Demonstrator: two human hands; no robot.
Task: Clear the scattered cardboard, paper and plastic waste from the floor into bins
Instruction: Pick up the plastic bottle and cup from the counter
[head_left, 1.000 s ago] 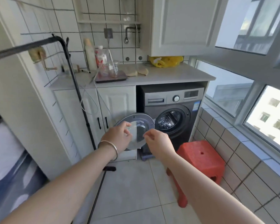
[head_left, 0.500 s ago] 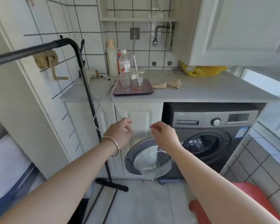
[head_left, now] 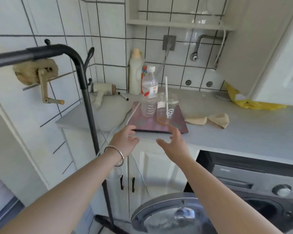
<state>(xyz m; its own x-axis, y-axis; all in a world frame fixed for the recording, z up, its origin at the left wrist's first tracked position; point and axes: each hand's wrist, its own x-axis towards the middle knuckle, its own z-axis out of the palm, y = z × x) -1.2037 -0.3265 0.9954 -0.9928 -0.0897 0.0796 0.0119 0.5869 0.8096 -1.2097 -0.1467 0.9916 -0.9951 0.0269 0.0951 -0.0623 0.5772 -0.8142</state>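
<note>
both hands, left [head_left: 125,142] and right [head_left: 173,146], grip wide and empty, near the clear plastic cup [head_left: 167,110] and bottle [head_left: 149,93] on the table [head_left: 243,132]; likely light, crushable, best held mid-body.

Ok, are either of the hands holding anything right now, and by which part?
Nothing is held. The left hand and right hand are both open and empty, short of the plastic cup and water bottle on the counter.

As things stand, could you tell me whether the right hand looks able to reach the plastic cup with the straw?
Probably yes: the open right hand hovers just before the plastic cup, with nothing between them.
</note>
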